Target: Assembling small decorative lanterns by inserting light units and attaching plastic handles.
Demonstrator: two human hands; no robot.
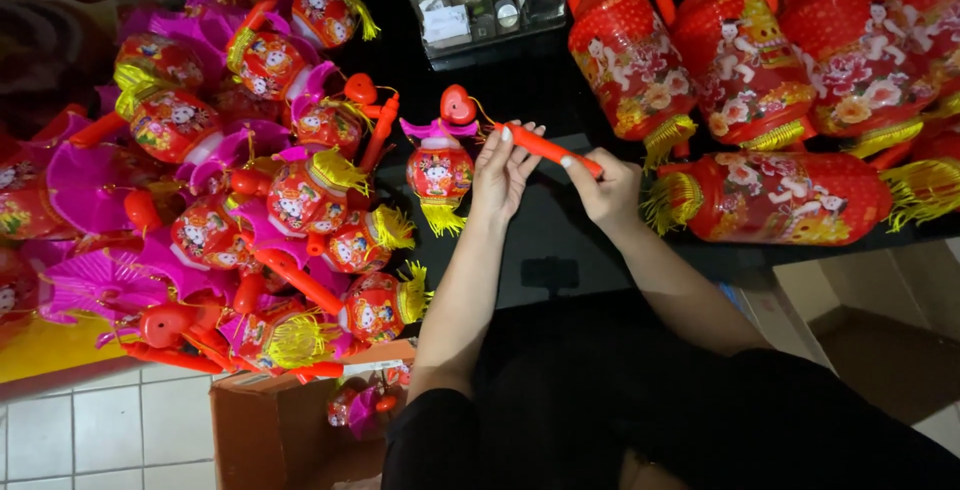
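Head view: a slim orange plastic handle stick was pinched by left hand and right hand fingers above the dark worktop; a small red paper lantern dangled from its tip. A steady, level grip was judged best.

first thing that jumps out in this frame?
Both hands at centre: the left hand and right hand hold an orange stick from which a small red lantern with a yellow tassel hangs. To the left lies a heap of small red and pink lanterns; upper right, large red lanterns crowd the dark table.
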